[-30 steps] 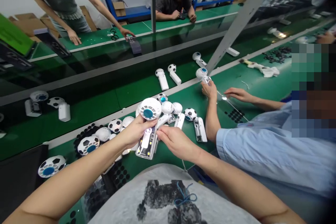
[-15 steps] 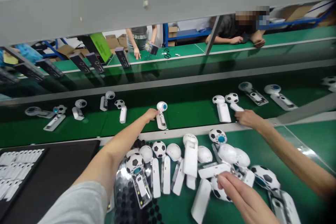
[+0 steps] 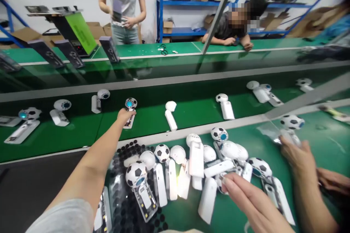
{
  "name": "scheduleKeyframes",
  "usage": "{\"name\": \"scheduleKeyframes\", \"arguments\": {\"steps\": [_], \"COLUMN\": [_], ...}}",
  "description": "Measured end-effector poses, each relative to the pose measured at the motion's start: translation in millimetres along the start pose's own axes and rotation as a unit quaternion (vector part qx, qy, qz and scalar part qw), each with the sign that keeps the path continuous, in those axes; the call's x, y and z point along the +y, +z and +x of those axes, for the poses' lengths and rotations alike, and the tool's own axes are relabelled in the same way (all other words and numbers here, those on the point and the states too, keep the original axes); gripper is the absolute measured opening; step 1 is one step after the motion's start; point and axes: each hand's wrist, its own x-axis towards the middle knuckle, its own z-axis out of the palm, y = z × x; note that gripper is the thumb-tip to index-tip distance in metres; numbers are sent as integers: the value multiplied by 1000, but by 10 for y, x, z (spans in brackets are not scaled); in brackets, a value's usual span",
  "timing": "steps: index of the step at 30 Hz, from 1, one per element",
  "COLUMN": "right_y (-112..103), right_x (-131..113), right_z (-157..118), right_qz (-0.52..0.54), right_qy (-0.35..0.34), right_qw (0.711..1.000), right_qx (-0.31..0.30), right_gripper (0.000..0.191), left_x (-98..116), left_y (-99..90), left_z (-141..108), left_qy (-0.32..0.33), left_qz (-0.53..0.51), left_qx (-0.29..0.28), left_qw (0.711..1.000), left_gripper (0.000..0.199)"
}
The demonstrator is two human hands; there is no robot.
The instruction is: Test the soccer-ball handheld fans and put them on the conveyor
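Note:
My left hand (image 3: 125,116) reaches over the belt, its fingers closed around the neck of a white device with a round football-patterned head (image 3: 131,102) and a rectangular body. In the foreground, my right hand (image 3: 254,200) has thumb and finger pinched together; what lies between them, if anything, cannot be made out. Just behind its fingertips are several similar devices, among them a white-bodied one (image 3: 207,200) and a football-headed one (image 3: 259,167). One device (image 3: 184,182) in the group glows from its body.
Similar devices lie along the green belt (image 3: 197,116). Black round-dimpled sheeting (image 3: 120,204) lies under part of the group. At right, a co-worker's hand (image 3: 298,153) holds a football-headed device (image 3: 292,122). Two people (image 3: 124,11) (image 3: 231,25) are behind the far bench. A slanted post (image 3: 308,96) crosses at right.
My left hand has moved left along the belt to the football-headed device. The co-worker's hand has left the belt and holds a device at the right. The view has tilted up and one device now glows.

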Motion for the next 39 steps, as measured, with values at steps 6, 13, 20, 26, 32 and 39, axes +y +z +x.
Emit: {"name": "scheduleKeyframes", "arguments": {"steps": [6,13,20,26,32,39], "right_y": [81,275,349,307,308,312], "right_x": [-177,-407,-415,-338,-307,-235], "right_z": [-22,-26,-164,-238,-295,-255], "right_qz": [27,22,19,45,-77,-22], "right_qy": [-52,-196,-225,-164,-163,-178], "right_qw": [998,978,972,980,982,968], "right_qx": [-26,-70,-65,-102,-61,-174], "right_gripper": [35,27,24,27,28,27], "left_x": [384,412,382,362,239,176], "left_y": [249,505,582,590,630,588], "left_z": [-808,-2481,-3144,-3241,-3278,-3295], "left_qy": [75,38,5,5,15,-17], "left_qz": [-92,-135,-147,-94,-82,-39], "left_qx": [-120,-279,-368,-391,-388,-415], "left_qw": [986,950,918,915,918,909], "left_gripper": [28,28,21,23,32,37]}}
